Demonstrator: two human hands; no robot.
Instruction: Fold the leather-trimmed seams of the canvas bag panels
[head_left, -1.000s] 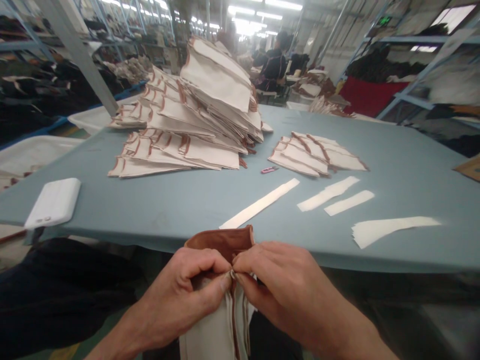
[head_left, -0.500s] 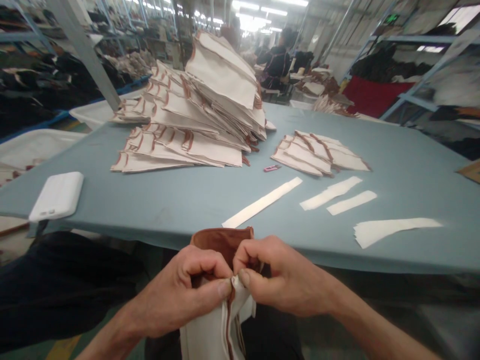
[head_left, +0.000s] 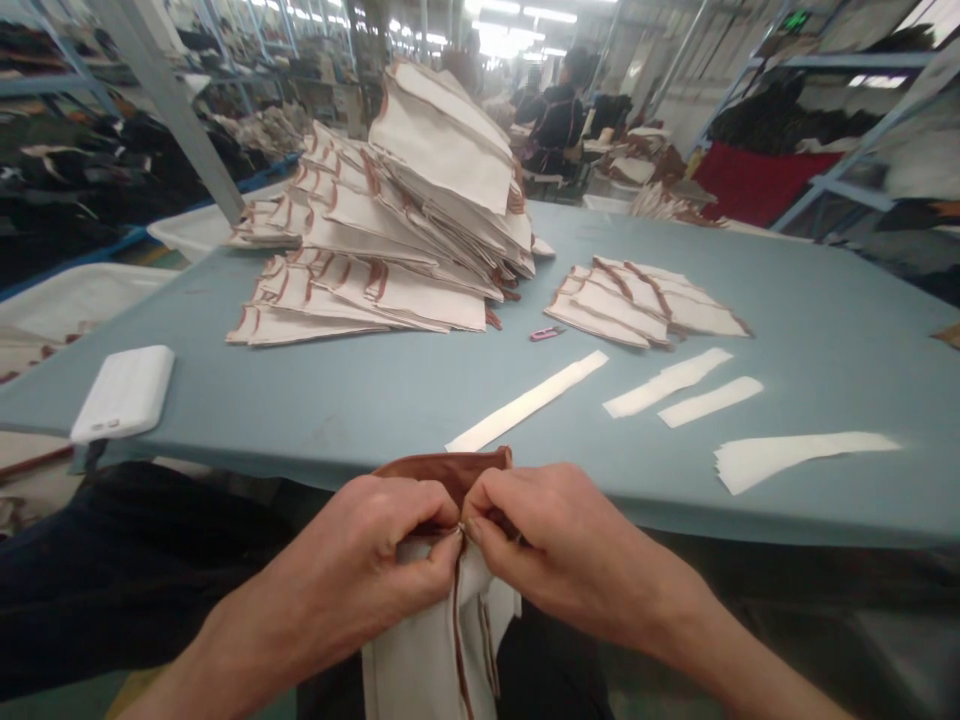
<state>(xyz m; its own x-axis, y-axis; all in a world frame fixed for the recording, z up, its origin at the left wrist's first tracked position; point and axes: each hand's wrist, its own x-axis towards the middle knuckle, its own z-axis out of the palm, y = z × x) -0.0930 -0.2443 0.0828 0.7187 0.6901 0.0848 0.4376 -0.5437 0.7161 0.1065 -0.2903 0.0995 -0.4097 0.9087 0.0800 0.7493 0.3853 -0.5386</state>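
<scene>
Nearby, pink snips (head_left: 546,333) lie beside the large cream fabric pile (head_left: 405,220).

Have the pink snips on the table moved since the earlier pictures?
No. Against the small cloth pile, the pink snips keep the same place on the table, by its near left corner; only the camera view has shifted slightly.

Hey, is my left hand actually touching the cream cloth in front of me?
Touching. The head view shows the left hand pinching the cream cloth at its top edge between thumb and forefinger.
</scene>
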